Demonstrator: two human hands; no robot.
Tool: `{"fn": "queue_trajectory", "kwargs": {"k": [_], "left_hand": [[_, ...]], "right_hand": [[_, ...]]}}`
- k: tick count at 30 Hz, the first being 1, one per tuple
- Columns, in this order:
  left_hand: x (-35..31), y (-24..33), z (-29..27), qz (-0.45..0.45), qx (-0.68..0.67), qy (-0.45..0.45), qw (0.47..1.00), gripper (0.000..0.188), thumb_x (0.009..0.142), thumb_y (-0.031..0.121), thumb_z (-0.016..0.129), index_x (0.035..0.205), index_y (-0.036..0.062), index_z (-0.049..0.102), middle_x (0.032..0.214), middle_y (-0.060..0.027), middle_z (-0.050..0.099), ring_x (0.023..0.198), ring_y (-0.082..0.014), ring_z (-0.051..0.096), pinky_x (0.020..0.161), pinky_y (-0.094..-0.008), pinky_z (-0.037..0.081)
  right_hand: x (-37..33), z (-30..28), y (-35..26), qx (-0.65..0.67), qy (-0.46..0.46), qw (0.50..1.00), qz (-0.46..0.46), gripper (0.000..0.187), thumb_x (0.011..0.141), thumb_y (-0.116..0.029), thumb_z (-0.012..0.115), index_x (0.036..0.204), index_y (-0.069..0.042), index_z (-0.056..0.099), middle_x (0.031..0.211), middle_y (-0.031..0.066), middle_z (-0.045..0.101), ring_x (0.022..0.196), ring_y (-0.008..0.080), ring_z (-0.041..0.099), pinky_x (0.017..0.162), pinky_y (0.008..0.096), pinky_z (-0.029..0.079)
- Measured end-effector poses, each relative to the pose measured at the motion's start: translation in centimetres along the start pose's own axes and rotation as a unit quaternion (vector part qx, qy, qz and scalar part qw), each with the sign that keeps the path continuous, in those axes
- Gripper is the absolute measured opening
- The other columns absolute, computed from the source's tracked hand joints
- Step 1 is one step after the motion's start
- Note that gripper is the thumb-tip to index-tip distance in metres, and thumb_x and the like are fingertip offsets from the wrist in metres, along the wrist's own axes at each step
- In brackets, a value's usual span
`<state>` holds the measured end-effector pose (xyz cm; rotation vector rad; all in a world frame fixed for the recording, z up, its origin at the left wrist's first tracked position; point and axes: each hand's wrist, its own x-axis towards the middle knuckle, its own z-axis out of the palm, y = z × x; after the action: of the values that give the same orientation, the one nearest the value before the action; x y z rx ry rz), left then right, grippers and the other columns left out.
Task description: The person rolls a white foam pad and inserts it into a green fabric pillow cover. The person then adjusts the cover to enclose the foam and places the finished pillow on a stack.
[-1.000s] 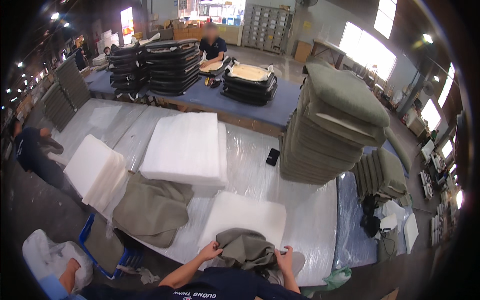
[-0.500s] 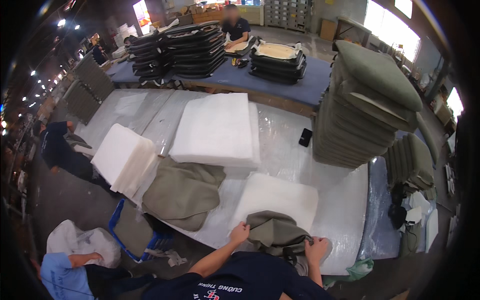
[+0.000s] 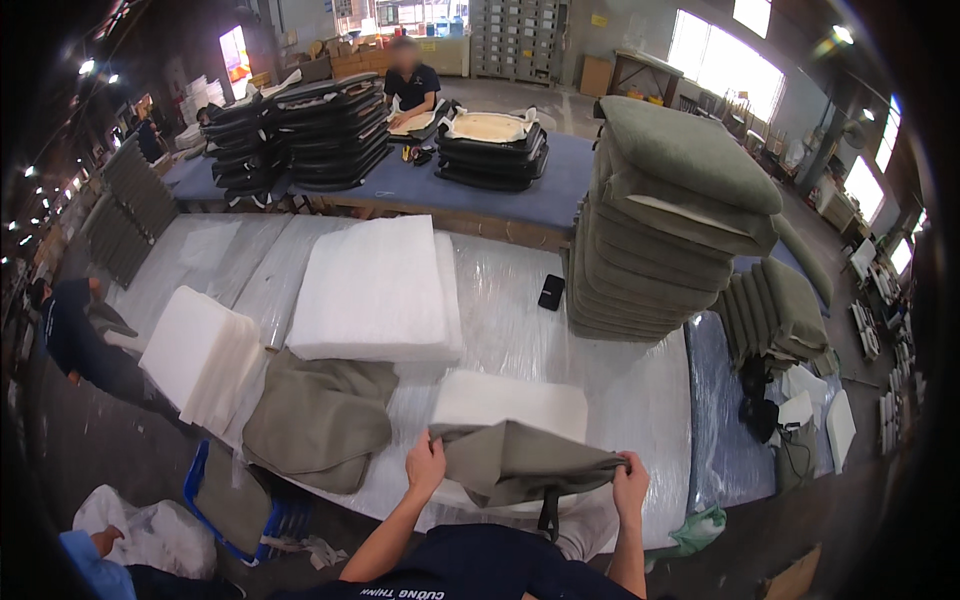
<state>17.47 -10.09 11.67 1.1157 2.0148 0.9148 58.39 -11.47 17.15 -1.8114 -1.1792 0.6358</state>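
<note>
A grey-green fabric cover is stretched between my two hands at the near edge of the table. My left hand grips its left corner, and my right hand pinches the right corner. A dark strap hangs from its lower side. Behind the cover, partly hidden by it, a white foam pad lies on the plastic-wrapped table. To the left of the pad lies a heap of similar grey-green covers.
White padding sheets are stacked mid-table, with a smaller white pile left. A tall stack of grey-green cushions stands right, near a black phone. Black seat pads fill the blue table behind. Co-workers are left and at the back.
My hands have spread the cover wider and pulled it more taut, where before it was bunched. The whole view has shifted, so the scene sits further left.
</note>
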Motion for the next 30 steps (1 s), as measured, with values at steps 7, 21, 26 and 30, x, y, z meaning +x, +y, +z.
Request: {"fn": "queue_trajectory", "kwargs": {"k": [7, 21, 26, 30], "left_hand": [[4.4, 0.0, 1.9, 0.125, 0.078, -0.106, 0.983, 0.046, 0.094, 0.034, 0.070, 0.128, 0.0032, 0.063, 0.102, -0.0259, 0.074, 0.103, -0.0474, 0.069, 0.087, -0.0510, 0.054], [2.9, -7.6, -1.0, -0.222, -0.581, -0.170, 0.764, 0.082, 0.102, 0.069, 0.046, 0.164, 0.0170, 0.032, 0.169, -0.0202, 0.024, 0.151, -0.0364, 0.036, 0.122, -0.0555, 0.030], [0.3, -9.8, 0.8, 0.003, -0.288, -0.021, 0.957, 0.058, 0.102, 0.046, 0.062, 0.148, 0.0119, 0.052, 0.149, -0.0165, 0.049, 0.137, -0.0324, 0.049, 0.112, -0.0476, 0.041], [-3.2, -6.8, 3.3, 0.158, -0.036, -0.144, 0.976, 0.055, 0.086, 0.045, 0.082, 0.120, 0.0066, 0.061, 0.101, -0.0128, 0.065, 0.093, -0.0291, 0.063, 0.085, -0.0419, 0.052]], "right_hand": [[3.6, 3.4, -0.6, 0.021, -0.045, 0.997, -0.052, 0.008, 0.094, -0.005, 0.062, 0.101, -0.002, 0.063, 0.068, 0.0042, 0.059, 0.063, 0.0091, 0.052, 0.058, 0.0293, 0.044], [-0.6, 4.1, 0.2, 0.007, -0.063, 0.997, 0.032, 0.023, 0.097, -0.015, 0.064, 0.114, 0.001, 0.069, 0.075, 0.0097, 0.067, 0.063, 0.0109, 0.060, 0.055, 0.0303, 0.046], [-1.4, 5.2, -3.2, 0.052, -0.083, 0.991, 0.096, 0.020, 0.095, -0.013, 0.068, 0.111, -0.001, 0.068, 0.064, 0.0070, 0.063, 0.055, 0.0114, 0.059, 0.050, 0.0315, 0.045], [-1.5, 5.7, -2.6, -0.021, -0.033, 0.999, 0.037, 0.021, 0.091, -0.016, 0.069, 0.109, -0.005, 0.068, 0.059, 0.0081, 0.061, 0.053, 0.0152, 0.060, 0.051, 0.0356, 0.046]]}}
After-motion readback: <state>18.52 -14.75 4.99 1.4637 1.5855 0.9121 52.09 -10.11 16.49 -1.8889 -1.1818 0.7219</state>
